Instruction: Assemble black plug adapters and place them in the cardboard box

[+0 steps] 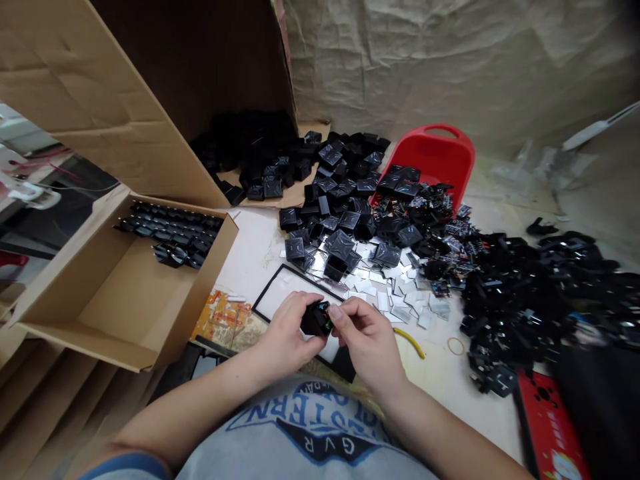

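Between my two hands, close to my body, is a small black plastic housing [315,320] with a bit of coloured detail inside its open side. My left hand [287,330] is wrapped round it from the left. The fingers of my right hand [367,333] pinch at its right edge; whether they hold a smaller part is hidden. Below the hands lies a black rectangular frame [273,283] with a pale middle. Just beyond are many flat silvery pieces [400,290] and a heap of black plastic housings [345,220].
An open cardboard box [115,287] on the left holds rows of black units [175,230]. A red plastic basket [435,157] lies at the back by small circuit boards [450,237]. Black parts [535,287] pile up on the right, near a yellow-handled tool [410,340] and a red box [550,427].
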A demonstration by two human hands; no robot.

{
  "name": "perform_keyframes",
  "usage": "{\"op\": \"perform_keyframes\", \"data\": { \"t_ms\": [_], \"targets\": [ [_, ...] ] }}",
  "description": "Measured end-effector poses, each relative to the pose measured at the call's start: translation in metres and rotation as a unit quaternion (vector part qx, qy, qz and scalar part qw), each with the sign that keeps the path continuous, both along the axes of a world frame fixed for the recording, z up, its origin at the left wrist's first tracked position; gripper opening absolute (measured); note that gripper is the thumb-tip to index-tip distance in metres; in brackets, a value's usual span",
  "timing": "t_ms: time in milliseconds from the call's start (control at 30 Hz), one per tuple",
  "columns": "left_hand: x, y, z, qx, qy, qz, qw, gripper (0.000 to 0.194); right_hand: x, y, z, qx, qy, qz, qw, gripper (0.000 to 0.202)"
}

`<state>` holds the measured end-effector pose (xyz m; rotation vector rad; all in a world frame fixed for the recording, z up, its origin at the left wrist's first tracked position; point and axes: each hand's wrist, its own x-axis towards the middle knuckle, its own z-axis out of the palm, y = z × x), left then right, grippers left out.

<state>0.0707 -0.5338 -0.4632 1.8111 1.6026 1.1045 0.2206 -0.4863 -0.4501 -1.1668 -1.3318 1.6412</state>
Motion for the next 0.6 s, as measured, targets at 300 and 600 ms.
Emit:
{"op": "perform_keyframes", "data": {
  "t_ms": [300,600],
  "targets": [
    [0.010,0.002,0.002,0.133,0.078,-0.098,0.983,0.043,0.003,-0.017,-0.023,-0.071,0.227,0.124,0.963,0.060],
    [0.023,0.034,-0.009,0.033,0.026,-0.063,0.997,0.037,0.122,0.011,-0.017,0.310,-0.233,-0.020,0.921,0.072]
  ]
}}
